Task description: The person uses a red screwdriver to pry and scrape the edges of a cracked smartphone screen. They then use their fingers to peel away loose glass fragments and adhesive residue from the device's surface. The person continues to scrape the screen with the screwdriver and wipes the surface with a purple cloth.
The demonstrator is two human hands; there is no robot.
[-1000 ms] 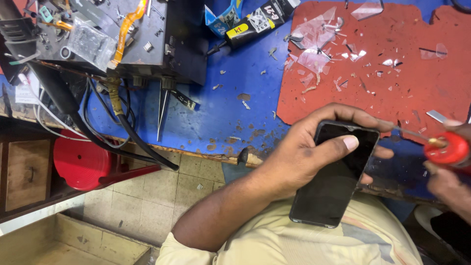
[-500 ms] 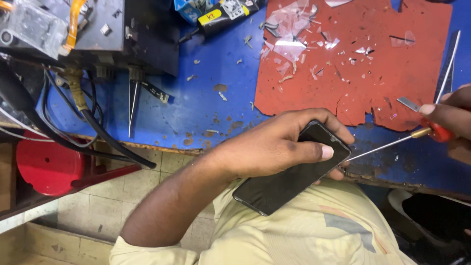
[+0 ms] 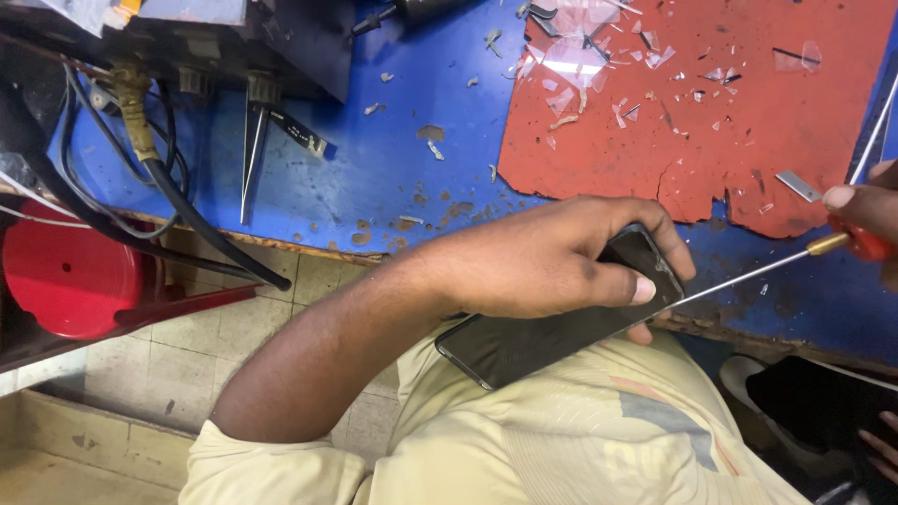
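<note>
1. The left hand (image 3: 552, 266) is wrapping around a black phone (image 3: 543, 332), fingers curled over its far edge and the thumb pressing along its near side, so it is closed tight on the device.
2. The phone is lying tilted over the person's lap, its upper end sitting at the front edge of the blue bench (image 3: 374, 159) and its lower end hanging over the cream shirt (image 3: 561, 440).
3. The right hand (image 3: 865, 210) is showing only partly at the right edge of the view, and it is gripping the red handle of a screwdriver (image 3: 786, 262).
4. The thin metal shaft of the screwdriver is running leftward and its tip is meeting the phone's upper end, just beside the left thumb.
5. A red mat (image 3: 748, 140) is lying on the bench beyond the hands, torn along its near edge and littered with shards of broken glass (image 3: 571, 70).
6. Black cables (image 3: 178, 215) are hanging from equipment at the left of the bench, and a red round stool (image 3: 70, 281) is standing below them on the tiled floor.
7. A small flat metal blade (image 3: 798, 185) is resting on the mat near the right hand.
</note>
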